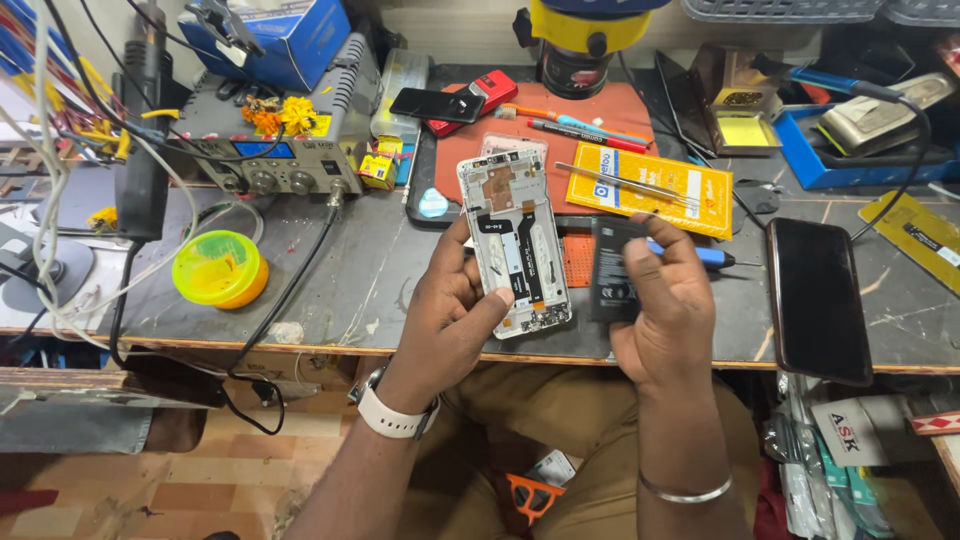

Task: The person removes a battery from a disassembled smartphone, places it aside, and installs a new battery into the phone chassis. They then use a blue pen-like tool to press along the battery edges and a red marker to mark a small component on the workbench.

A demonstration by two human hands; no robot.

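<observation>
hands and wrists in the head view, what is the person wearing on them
Both forearms are bare, with no sleeves and no gloves. The left hand has a watch with a white band on its wrist. The right hand has a thin silver metal bangle around its forearm. No rings show on the fingers.

This is a phone repair shop. The scratched grey surface (380,270) is crowded with a power box with knobs (265,150), tweezers (620,182), screwdrivers (585,125), loose phones (818,298) and tangled wires (60,200).
</observation>
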